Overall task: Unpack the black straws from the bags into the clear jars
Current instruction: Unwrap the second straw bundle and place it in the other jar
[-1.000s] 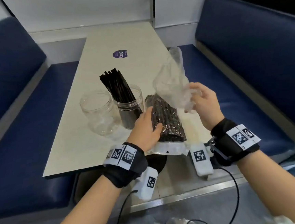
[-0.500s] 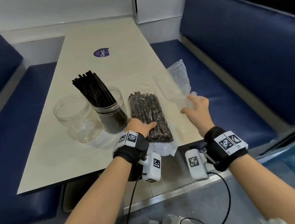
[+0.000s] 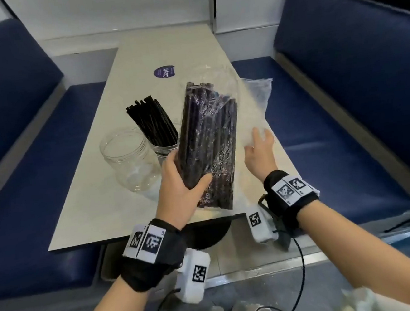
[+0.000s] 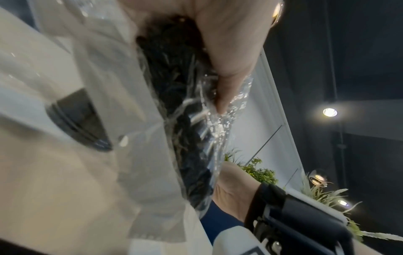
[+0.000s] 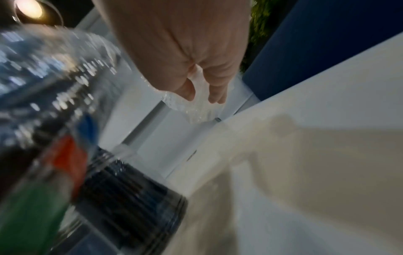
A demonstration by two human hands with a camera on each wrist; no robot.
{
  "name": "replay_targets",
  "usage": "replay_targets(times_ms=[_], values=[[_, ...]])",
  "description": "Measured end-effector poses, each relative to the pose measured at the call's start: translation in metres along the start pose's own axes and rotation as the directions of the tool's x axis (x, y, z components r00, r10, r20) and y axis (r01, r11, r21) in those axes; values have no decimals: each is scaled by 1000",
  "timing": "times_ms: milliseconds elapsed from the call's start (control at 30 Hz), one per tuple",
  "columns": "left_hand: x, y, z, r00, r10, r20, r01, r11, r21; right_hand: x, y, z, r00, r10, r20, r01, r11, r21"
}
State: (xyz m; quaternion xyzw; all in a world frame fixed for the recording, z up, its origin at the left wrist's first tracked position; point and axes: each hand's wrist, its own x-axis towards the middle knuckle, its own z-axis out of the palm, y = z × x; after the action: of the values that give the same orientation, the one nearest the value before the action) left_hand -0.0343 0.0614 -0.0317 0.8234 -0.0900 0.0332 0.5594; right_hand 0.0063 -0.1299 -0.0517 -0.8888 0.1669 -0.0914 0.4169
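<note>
Bag of black straws (image 3: pixel 208 145) gripped in my left hand (image 3: pixel 179 189); my right hand (image 3: pixel 258 153) lay spread, fingers relaxed, on empty bag (image 3: pixel 256 101).

**Materials and surface finishes**

Straw bag (image 3: pixel 208 150): glossy, crinkled clear plastic film. Jars (image 3: pixel 127 159): smooth transparent plastic. Table (image 3: pixel 99 209): matt, smooth pale top. Bench seats (image 3: pixel 320 120), at 3 and 9 o'clock: matt blue upholstery. Wrist straps (image 3: pixel 290 195): black cloth.
</note>
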Motion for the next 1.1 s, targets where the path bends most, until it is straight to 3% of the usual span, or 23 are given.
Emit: replay_targets(times_ms=[67,133,233,267,333,500,600,700,767,833,1000,1100], values=[[-2,-5,-10,999,28,-34,-30,999,-38,3,-6,17,998,-17,61,19,999,-42],[-3,-13,-18,997,34,-74,-39,997,-66,6,-5,32,986,22,165,13,978,-207],[-6,-25,-28,994,8,-113,-20,994,-105,7,-8,42,901,240,361,-5,840,-543],[-6,-28,-31,993,2,-121,-16,993,-116,7,-11,44,877,276,394,-4,823,-568],[-8,-34,-36,990,-3,-138,-15,992,-126,6,-16,46,877,267,399,-15,846,-534],[-9,-44,-45,985,-13,-174,-11,990,-138,-4,-32,37,967,106,233,-21,940,-341],[-10,-50,-47,986,-12,-168,-11,990,-138,-12,-47,21,978,-133,161,153,981,-118],[-8,-59,-48,990,-10,-140,-12,988,-155,-22,-73,0,901,-408,151,346,882,319],[-7,-63,-48,994,-9,-108,-9,986,-166,-27,-91,-10,816,-549,178,439,791,426],[-6,-67,-47,995,-8,-96,-8,986,-168,-27,-107,-13,748,-631,207,517,748,416],[-1,-79,-53,994,-71,-88,55,982,-179,-30,-128,-8,724,-673,150,630,734,252],[0,-83,-58,991,-104,-85,88,980,-176,-36,-127,-1,646,-760,76,752,650,113]])
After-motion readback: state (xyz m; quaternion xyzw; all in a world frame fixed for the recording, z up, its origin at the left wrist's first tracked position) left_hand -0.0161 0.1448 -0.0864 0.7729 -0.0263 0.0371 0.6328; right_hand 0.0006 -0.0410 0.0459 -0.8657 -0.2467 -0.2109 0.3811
